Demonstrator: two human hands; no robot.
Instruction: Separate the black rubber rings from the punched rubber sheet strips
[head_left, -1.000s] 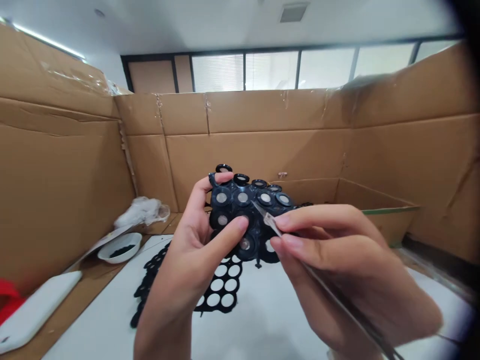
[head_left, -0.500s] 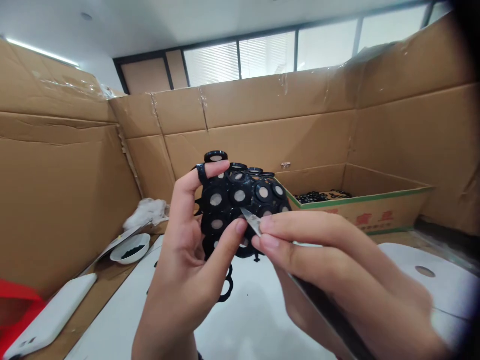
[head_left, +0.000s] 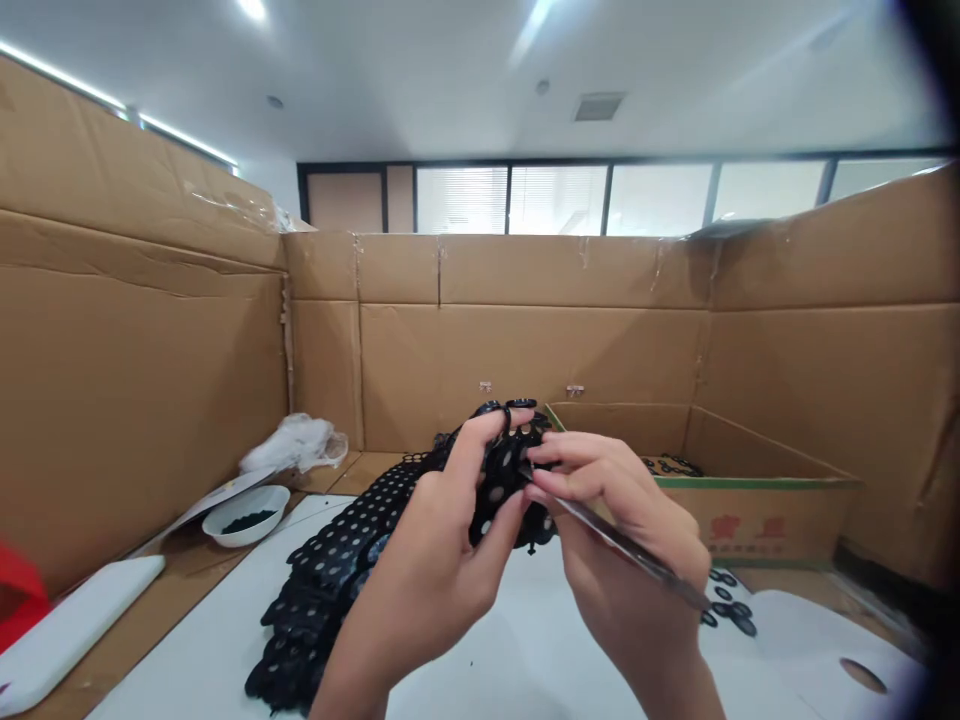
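Note:
My left hand (head_left: 427,560) is closed on a black openwork piece (head_left: 337,545) made of many linked round discs with holes. A black loop circles its index finger, and the thumb presses the near side. From this hand the rest of the piece trails down to the left over the white tabletop. My right hand (head_left: 630,540) pinches slim pointed metal tweezers (head_left: 622,540) like a pen. Their tip meets the discs beside my left thumb; the fingers partly hide the contact point.
Tall cardboard walls (head_left: 525,340) surround the white table (head_left: 495,640). At right stands an open carton (head_left: 780,515) with black pieces inside; loose black rings (head_left: 731,605) lie before it. Left are a white bowl (head_left: 266,500) of small black bits, a plastic bag (head_left: 300,443) and a white slab (head_left: 82,625).
The view has tilted up and both hands appear smaller and lower. More of the black openwork piece shows at left. The tweezers remain against the discs, held in my right hand.

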